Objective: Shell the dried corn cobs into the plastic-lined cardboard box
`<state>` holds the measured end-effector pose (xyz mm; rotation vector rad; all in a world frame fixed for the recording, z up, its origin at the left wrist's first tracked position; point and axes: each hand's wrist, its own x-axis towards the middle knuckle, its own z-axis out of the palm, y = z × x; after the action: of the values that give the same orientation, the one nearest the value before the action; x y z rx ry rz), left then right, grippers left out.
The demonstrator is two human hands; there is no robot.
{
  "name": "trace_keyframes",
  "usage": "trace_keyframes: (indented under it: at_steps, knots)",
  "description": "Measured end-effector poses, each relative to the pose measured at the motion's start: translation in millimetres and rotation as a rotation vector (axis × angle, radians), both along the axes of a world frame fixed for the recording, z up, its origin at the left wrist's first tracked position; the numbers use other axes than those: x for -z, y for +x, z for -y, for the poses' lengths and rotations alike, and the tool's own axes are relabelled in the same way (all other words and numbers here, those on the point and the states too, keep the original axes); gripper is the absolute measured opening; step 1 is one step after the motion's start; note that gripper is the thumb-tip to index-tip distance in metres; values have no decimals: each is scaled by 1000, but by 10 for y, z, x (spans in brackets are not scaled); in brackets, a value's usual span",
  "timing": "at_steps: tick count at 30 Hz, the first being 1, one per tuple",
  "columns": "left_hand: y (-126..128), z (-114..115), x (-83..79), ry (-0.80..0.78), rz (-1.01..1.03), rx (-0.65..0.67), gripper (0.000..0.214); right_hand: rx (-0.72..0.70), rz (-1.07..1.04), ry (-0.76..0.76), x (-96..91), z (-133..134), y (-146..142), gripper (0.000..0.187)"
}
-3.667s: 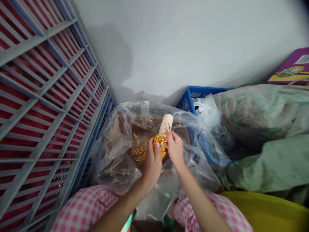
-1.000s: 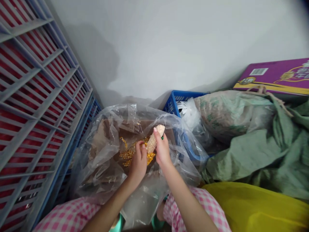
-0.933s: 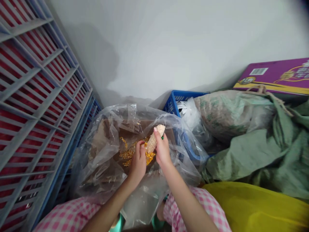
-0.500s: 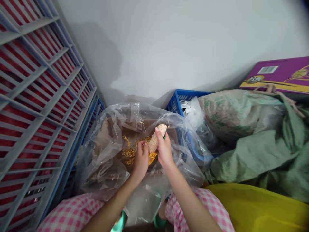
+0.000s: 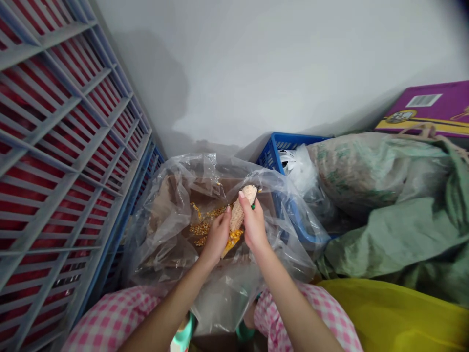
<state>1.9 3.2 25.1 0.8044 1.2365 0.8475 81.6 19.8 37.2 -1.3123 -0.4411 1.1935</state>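
Note:
A corn cob [image 5: 240,211] is held between both hands over a clear plastic bag [image 5: 168,230] that lines a brown box. Its upper part is bare and pale; yellow kernels remain at the lower end. My left hand [image 5: 217,238] is closed around the lower end, thumb pressed on the kernels. My right hand [image 5: 253,226] is closed on the cob's upper half and also grips a small dark, green-tipped tool I cannot make out. Loose yellow kernels [image 5: 201,226] lie in the bag to the left of the cob.
Stacked grey and red slatted crates [image 5: 62,146] rise on the left. A blue basket [image 5: 282,151] with plastic bags stands behind the clear bag. Green woven sacks [image 5: 388,215] and a purple box [image 5: 428,107] fill the right; a yellow bin [image 5: 395,318] is at lower right.
More of the cob is bare than 3.7 s ago. In the last second my left hand has slid up the cob beside my right hand; the view has shifted slightly.

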Motion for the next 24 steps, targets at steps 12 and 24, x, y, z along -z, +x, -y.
trace_keyframes:
  at_steps: [12, 24]
  knots:
    - [9, 39, 75, -58, 104, 1, 56, 0, 3, -7, 19, 6, 8, 42]
    - [-123, 54, -83, 525, -775, 433, 56, 148, -28, -80, -57, -48, 184, 45]
